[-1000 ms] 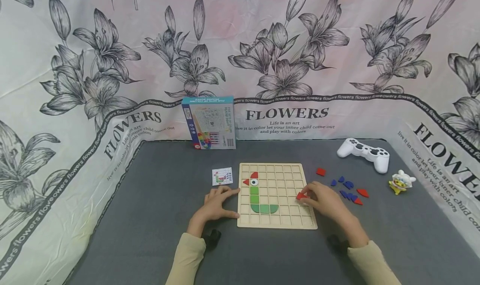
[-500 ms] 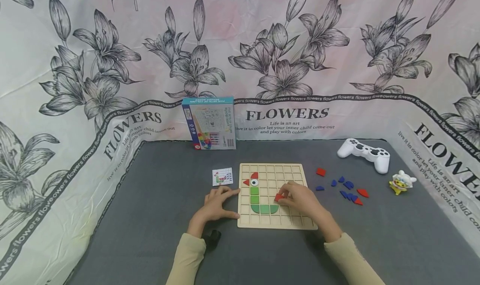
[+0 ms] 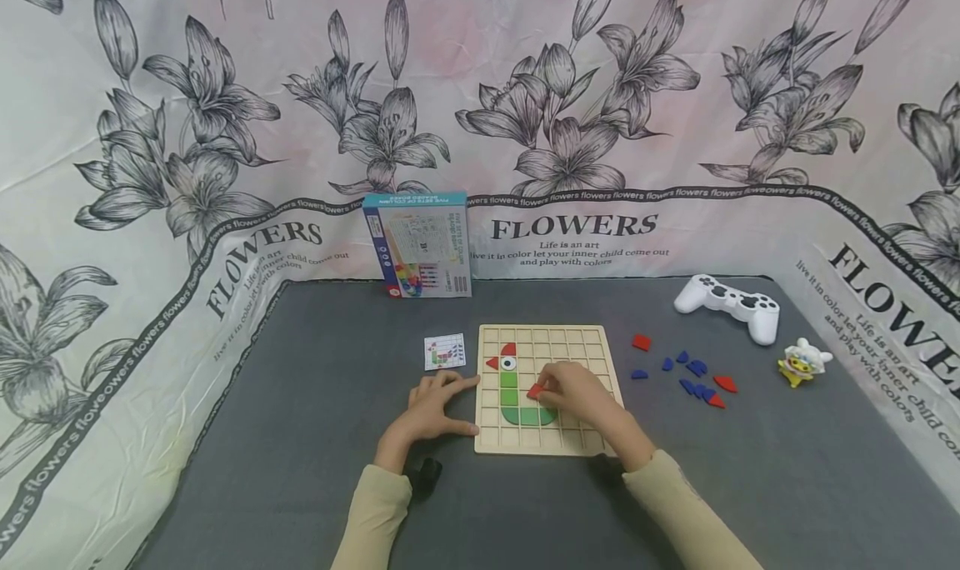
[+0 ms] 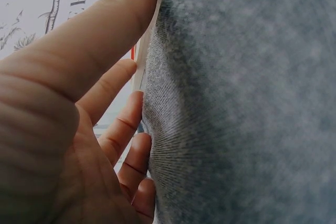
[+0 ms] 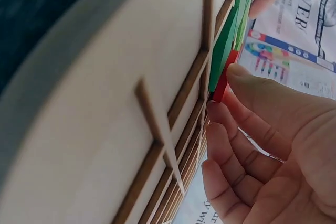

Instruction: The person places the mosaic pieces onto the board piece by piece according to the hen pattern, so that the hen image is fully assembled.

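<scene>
A wooden grid board lies on the dark table. Set in it is a bird-like figure: a red piece on top, a red beak piece, a round eye tile, green square tiles and a green bottom row. My right hand pinches a red tile between thumb and fingers, close to the green pieces; in the right wrist view the red tile is seen edge-on. My left hand touches the board's left edge with spread thumb and forefinger.
A pattern card lies left of the board. To the right are a red square, loose blue pieces and red pieces. Farther out are a white game controller and a small toy figure. A box stands behind.
My right hand has carried the red tile leftward across the board, to just above the green bottom row. A blue piece right of the board has come into view. My left hand stays put.
</scene>
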The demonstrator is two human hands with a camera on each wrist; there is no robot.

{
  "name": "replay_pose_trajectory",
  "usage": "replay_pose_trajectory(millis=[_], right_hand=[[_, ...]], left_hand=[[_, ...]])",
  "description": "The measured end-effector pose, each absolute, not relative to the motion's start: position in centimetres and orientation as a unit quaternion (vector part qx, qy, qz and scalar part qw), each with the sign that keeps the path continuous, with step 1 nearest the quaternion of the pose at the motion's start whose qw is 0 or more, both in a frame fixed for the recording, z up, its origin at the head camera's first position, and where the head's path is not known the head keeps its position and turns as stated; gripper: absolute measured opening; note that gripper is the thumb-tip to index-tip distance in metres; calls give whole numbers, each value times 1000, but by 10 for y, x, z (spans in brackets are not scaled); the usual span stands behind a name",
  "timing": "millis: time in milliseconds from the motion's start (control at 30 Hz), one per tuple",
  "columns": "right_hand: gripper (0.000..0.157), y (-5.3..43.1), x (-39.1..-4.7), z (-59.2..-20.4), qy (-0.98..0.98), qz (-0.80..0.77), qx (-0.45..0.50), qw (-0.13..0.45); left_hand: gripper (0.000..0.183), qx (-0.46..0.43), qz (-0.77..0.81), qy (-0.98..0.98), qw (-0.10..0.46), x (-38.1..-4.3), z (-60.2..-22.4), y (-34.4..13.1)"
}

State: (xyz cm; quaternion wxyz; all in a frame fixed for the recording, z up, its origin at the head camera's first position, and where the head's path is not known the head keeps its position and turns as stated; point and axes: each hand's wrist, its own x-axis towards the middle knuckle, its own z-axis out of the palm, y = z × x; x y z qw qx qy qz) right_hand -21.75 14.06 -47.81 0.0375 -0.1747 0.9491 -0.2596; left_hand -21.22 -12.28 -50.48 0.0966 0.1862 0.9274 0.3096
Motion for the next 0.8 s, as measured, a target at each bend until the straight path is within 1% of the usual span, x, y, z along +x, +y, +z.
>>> replay_pose_trajectory(millis=[133,200,533,800], right_hand=[[25,138,-218,-478,948,-260,-180,37],[28,137,-218,-477,949,-258,-179,37],[20,132,-217,-477,945,-269,-186,34],[17,127,-212,-474,951,-263,-161,33]], left_hand=[[80,187,310,927,96,-212,-504,-123],[80,187,311,927,97,-212,-504,-123],[80,180,309,928,102,-211,-503,-123],[79,180,308,929,104,-211,-503,-122]])
